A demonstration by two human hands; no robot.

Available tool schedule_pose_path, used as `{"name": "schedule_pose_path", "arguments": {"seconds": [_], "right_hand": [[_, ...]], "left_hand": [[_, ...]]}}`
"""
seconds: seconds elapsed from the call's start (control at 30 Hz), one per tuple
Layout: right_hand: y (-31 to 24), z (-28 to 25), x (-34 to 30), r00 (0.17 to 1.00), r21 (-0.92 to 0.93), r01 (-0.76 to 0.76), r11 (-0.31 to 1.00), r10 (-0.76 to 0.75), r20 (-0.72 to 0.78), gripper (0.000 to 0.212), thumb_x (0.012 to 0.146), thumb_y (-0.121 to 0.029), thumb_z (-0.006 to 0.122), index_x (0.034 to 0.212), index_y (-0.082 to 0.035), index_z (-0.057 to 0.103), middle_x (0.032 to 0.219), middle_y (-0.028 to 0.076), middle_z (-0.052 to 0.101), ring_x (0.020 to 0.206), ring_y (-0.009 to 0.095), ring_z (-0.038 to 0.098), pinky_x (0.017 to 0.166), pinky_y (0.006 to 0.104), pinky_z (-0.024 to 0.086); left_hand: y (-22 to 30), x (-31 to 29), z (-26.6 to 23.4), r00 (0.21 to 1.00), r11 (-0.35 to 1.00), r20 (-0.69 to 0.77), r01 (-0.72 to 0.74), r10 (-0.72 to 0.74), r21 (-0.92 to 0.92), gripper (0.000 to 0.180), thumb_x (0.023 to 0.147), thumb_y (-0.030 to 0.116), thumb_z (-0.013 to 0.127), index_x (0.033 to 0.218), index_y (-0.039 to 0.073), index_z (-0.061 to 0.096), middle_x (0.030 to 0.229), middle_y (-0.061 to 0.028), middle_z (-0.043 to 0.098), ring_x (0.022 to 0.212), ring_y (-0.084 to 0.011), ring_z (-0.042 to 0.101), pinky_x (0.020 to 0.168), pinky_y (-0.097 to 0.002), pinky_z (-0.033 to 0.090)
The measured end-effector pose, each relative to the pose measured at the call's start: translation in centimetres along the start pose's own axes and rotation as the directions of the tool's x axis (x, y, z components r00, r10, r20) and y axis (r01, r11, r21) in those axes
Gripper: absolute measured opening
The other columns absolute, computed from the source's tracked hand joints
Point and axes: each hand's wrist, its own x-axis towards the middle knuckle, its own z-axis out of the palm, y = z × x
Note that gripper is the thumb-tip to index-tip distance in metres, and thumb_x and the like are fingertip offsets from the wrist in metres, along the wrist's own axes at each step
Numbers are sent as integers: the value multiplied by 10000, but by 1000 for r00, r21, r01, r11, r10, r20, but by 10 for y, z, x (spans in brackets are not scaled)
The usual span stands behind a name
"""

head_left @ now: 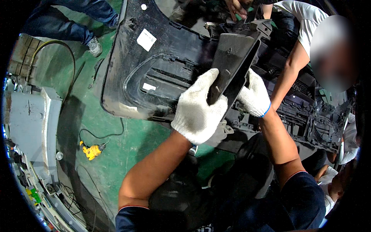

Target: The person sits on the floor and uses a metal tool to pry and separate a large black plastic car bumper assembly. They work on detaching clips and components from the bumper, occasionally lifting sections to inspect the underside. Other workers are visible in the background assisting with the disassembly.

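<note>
In white knit gloves, both my hands grip a long black plastic trim piece (233,50), held at a slant. My left hand (201,106) wraps its near left edge, thumb along the upper face. On the other side, my right hand (255,94) has its fingers closed on the right edge, partly hidden behind it. Beneath lies a large black plastic bumper cover (119,73), its inner side up, with a white label (146,40) and a rounded recess. How the trim piece meets the bumper cover is hidden by my hands.
A yellow power drill (92,150) with a dark cord lies on the green floor (112,166). Grey panels (31,127) stand at the left. A co-worker in a white shirt (307,19) reaches in from the right. Another person's legs (65,27) are at the upper left.
</note>
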Motion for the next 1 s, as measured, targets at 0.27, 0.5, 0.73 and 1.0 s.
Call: {"name": "schedule_pose_path", "arguments": {"seconds": [0.27,0.5,0.73,1.0], "right_hand": [[-6,-5,-2,998,9,-8,1000,9,-61,410,911,3,671,1309,10,570,1168,48,690,1010,101,626,922,290,535],[-8,-14,-4,994,26,-94,995,92,64,688,945,-190,699,1522,64,425,1360,140,620,1221,187,581,1065,331,470],[-49,-5,-6,991,-242,-114,964,128,41,551,924,-226,736,1379,33,563,1170,89,701,1049,142,612,948,319,520],[-58,-9,0,979,-262,-145,954,177,103,422,911,-134,688,1298,17,615,1089,41,705,971,103,587,893,296,517]], "left_hand": [[-2,8,16,996,997,-51,-76,76,0,526,891,2,660,1394,-109,552,1322,-232,672,1190,-247,694,1041,-314,526],[-6,9,16,992,998,-117,-44,50,50,449,935,13,664,1354,-120,574,1295,-218,689,1155,-240,710,1018,-324,547],[-12,11,18,995,997,-64,-83,83,-8,499,933,18,657,1398,-122,539,1304,-235,677,1185,-252,696,1031,-332,542],[-8,18,9,999,997,-1,49,-50,-64,494,917,48,639,1378,-115,569,1293,-253,684,1182,-272,696,1035,-339,533]]}}
